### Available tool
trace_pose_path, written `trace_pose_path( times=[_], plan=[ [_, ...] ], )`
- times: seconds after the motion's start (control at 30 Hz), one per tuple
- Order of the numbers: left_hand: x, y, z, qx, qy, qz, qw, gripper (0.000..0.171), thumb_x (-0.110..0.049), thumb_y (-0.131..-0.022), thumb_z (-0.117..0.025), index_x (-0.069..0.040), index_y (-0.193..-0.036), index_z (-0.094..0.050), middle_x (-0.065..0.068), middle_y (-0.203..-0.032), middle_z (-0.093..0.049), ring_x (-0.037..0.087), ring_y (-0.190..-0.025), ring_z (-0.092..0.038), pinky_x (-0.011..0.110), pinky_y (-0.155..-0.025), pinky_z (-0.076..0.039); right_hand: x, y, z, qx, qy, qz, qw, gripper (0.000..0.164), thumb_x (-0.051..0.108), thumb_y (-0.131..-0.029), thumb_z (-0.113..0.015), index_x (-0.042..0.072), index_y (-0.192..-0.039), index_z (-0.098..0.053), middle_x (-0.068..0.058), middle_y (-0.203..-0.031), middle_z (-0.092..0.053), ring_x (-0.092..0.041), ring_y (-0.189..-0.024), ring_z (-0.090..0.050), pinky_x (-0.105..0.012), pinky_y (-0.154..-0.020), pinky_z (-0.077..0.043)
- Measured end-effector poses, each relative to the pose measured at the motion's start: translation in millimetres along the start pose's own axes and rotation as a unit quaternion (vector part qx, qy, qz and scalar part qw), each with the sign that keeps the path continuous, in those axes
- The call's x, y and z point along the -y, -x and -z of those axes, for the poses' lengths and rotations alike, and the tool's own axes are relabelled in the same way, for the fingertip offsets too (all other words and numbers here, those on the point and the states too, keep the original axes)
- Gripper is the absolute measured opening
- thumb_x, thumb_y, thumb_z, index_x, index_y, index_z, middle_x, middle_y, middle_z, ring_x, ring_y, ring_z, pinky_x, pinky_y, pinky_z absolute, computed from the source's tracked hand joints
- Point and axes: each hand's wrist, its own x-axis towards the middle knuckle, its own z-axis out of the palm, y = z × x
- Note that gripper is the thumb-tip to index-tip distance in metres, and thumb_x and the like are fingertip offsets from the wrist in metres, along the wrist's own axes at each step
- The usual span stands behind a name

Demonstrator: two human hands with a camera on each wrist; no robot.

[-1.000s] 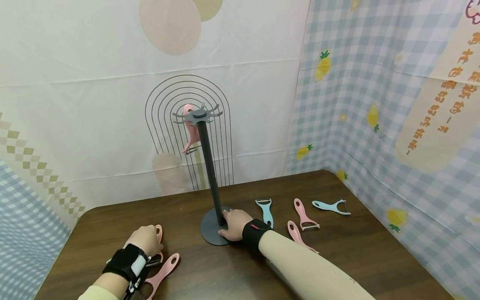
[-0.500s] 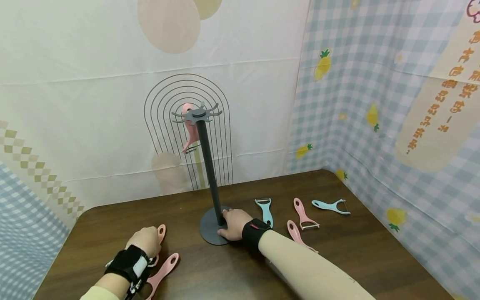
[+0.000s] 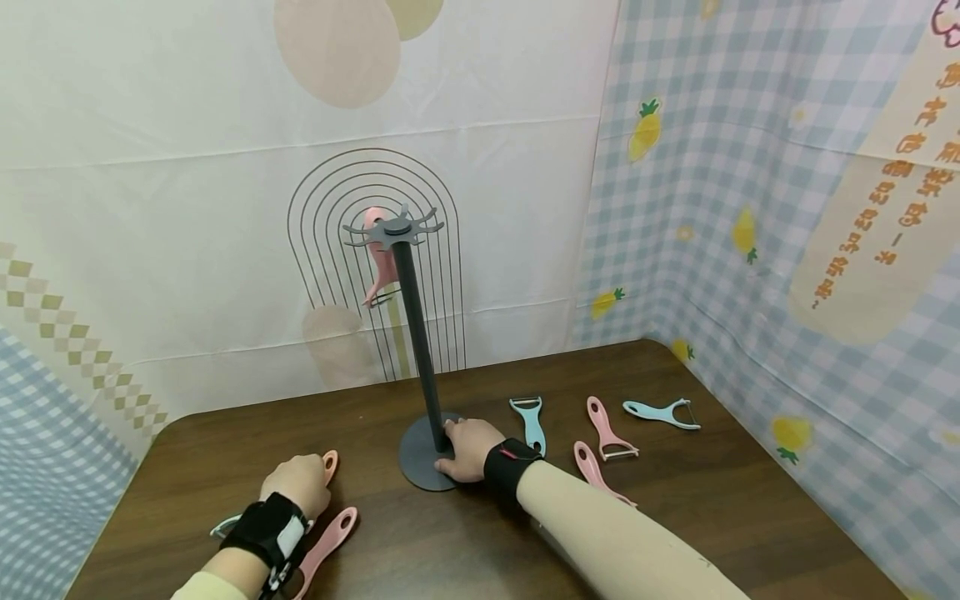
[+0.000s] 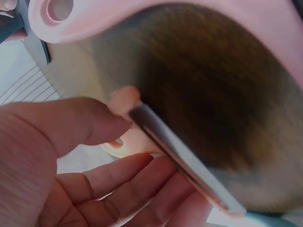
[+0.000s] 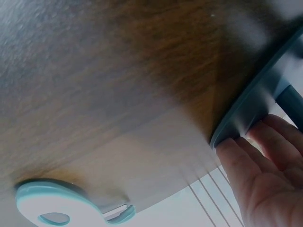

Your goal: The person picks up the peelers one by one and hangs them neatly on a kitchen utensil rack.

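My left hand (image 3: 297, 485) pinches a peach Y-shaped peeler (image 3: 331, 465) at the table's left; in the left wrist view the thumb lies at one end of its metal blade (image 4: 184, 158), with the fingers beneath. A pink peeler (image 3: 330, 546) lies just right of that hand. Mid-table stands a dark grey hanging stand (image 3: 420, 333) with a round base and a ring of hooks on top. One pink peeler (image 3: 384, 262) hangs from a hook. My right hand (image 3: 472, 450) holds the stand low, thumb and fingers at the pole's foot and on the base.
Right of the stand lie a light blue peeler (image 3: 532, 425), two pink peelers (image 3: 606, 429) and another light blue peeler (image 3: 663, 413). Part of a light blue peeler (image 3: 223, 527) shows behind the left wrist. Patterned cloth (image 3: 525, 208) hangs behind the wooden table (image 3: 480, 550).
My left hand has shifted slightly right with the peach peeler, uncovering the light blue peeler behind the wrist. My right hand and the stand have stayed put.
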Motion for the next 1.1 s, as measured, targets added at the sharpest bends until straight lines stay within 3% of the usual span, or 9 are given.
trace_pose_path(
  times=[0.2, 0.33, 0.67, 0.9, 1.1],
  plan=[
    [-6.9, -1.4, -1.2, -0.001, -0.016, 0.013, 0.9998, 0.003, -0.006, -0.079, -0.065, -0.003, -0.080, -0.065, 0.016, -0.082, -0.066, 0.033, -0.071, -0.062, 0.050, -0.057, -0.049, 0.0, 0.6, -0.5, -0.004, 0.000, 0.001, 1.000, 0.066, 0.050, -0.088, -0.064, 0.004, -0.135, -0.054, -0.012, -0.126, -0.062, -0.025, -0.117, -0.057, -0.033, -0.096, -0.044],
    [-9.4, -1.6, -2.1, 0.000, -0.026, 0.020, 0.9995, 0.009, -0.007, -0.079, -0.066, -0.003, -0.086, -0.068, 0.017, -0.085, -0.067, 0.036, -0.075, -0.064, 0.051, -0.059, -0.050, 0.4, 1.3, -0.5, -0.004, 0.000, 0.000, 1.000, 0.066, 0.050, -0.088, -0.064, 0.004, -0.135, -0.054, -0.012, -0.125, -0.062, -0.025, -0.117, -0.057, -0.033, -0.096, -0.044],
    [-7.5, -1.5, -5.3, -0.038, -0.041, -0.013, 0.9983, 0.022, -0.010, -0.095, -0.054, 0.002, -0.091, -0.071, 0.019, -0.082, -0.068, 0.040, -0.070, -0.065, 0.051, -0.055, -0.051, 0.7, 1.8, 1.9, 0.000, 0.001, -0.002, 1.000, 0.066, 0.050, -0.089, -0.064, 0.005, -0.136, -0.053, -0.011, -0.125, -0.062, -0.024, -0.116, -0.058, -0.033, -0.095, -0.044],
    [-2.3, 0.4, 2.8, -0.042, -0.019, -0.018, 0.9988, 0.004, 0.001, -0.080, -0.064, 0.000, -0.081, -0.067, 0.017, -0.079, -0.067, 0.038, -0.068, -0.064, 0.052, -0.056, -0.050, 0.6, 0.8, 0.2, -0.004, 0.003, 0.001, 1.000, 0.065, 0.051, -0.088, -0.064, 0.005, -0.134, -0.055, -0.011, -0.122, -0.063, -0.023, -0.113, -0.059, -0.033, -0.094, -0.045],
    [-1.4, -1.8, 20.7, -0.034, 0.016, -0.022, 0.9991, 0.003, -0.002, -0.081, -0.064, 0.000, -0.078, -0.064, 0.017, -0.079, -0.066, 0.034, -0.068, -0.063, 0.050, -0.057, -0.048, 0.8, 0.4, -0.5, -0.003, 0.000, -0.001, 1.000, 0.064, 0.050, -0.088, -0.064, 0.005, -0.133, -0.055, -0.010, -0.121, -0.064, -0.022, -0.111, -0.059, -0.033, -0.093, -0.045]
  ],
)
